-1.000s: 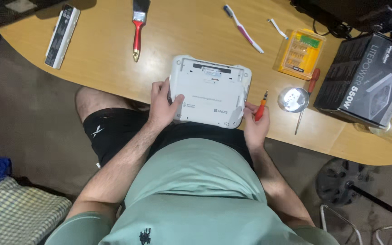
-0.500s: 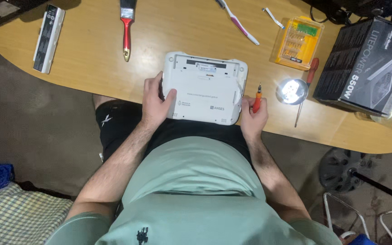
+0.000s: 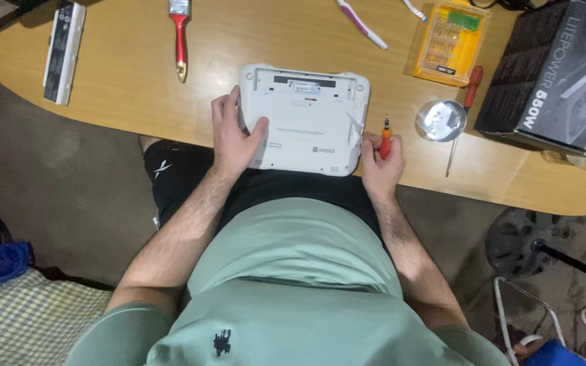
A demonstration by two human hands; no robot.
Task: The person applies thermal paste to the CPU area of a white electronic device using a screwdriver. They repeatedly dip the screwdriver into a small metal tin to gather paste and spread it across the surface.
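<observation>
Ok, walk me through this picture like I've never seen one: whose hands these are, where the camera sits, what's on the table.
The one camera is worn on a person's head, looking down at their lap and a wooden table. The left hand grips a white laptop lying underside up. The right hand holds a small orange screwdriver at its right edge. Around it lie a red-handled brush, a long battery pack, a pink toothbrush, a yellow bit case, a round metal dish, a red screwdriver and a black box.
</observation>
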